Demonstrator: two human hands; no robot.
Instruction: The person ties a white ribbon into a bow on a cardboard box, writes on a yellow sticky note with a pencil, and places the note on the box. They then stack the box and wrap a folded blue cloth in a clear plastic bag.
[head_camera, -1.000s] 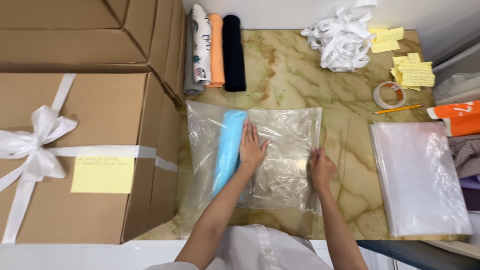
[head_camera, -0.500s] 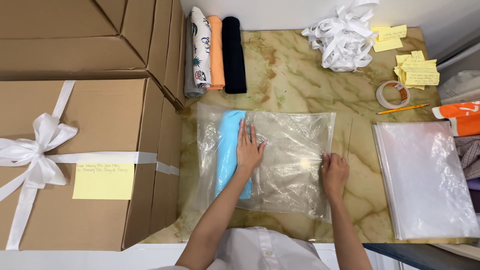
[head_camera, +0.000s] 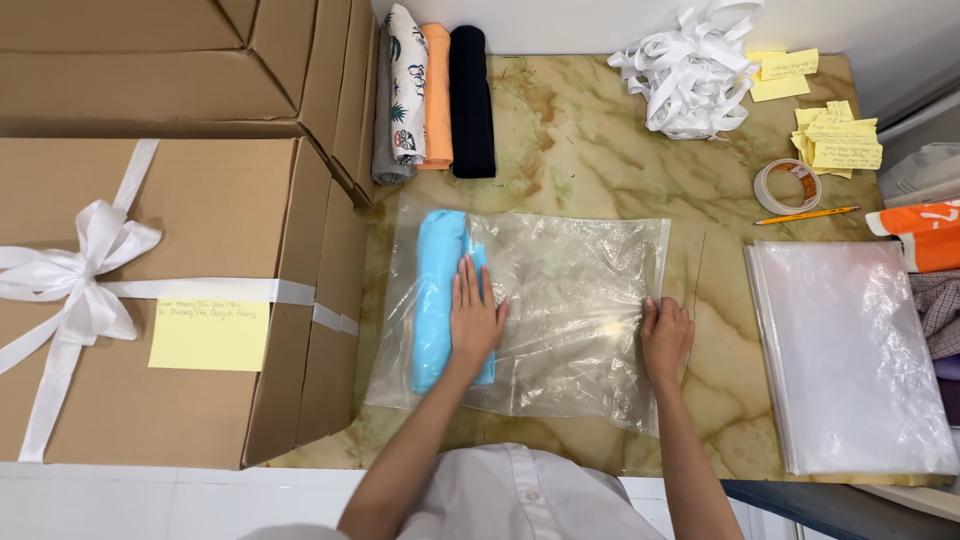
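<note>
A clear plastic bag (head_camera: 570, 290) lies flat on the marble table (head_camera: 600, 140). Inside its left end is a rolled light-blue cloth (head_camera: 435, 280). My left hand (head_camera: 474, 318) presses flat on the bag, over the right side of the blue roll, fingers spread. My right hand (head_camera: 664, 335) rests on the bag's right edge, fingers curled over the open end.
Cardboard boxes, one (head_camera: 150, 300) tied with white ribbon and bearing a yellow note, fill the left. Rolled cloths (head_camera: 440, 95) lie at the back. A ribbon pile (head_camera: 690, 75), sticky notes (head_camera: 835, 135), a tape roll (head_camera: 786, 185), a pencil (head_camera: 806, 214) and stacked clear bags (head_camera: 850, 350) sit right.
My right hand has slid rightward along the bag to its right edge, flattening the plastic. My left hand stays on the blue roll.
</note>
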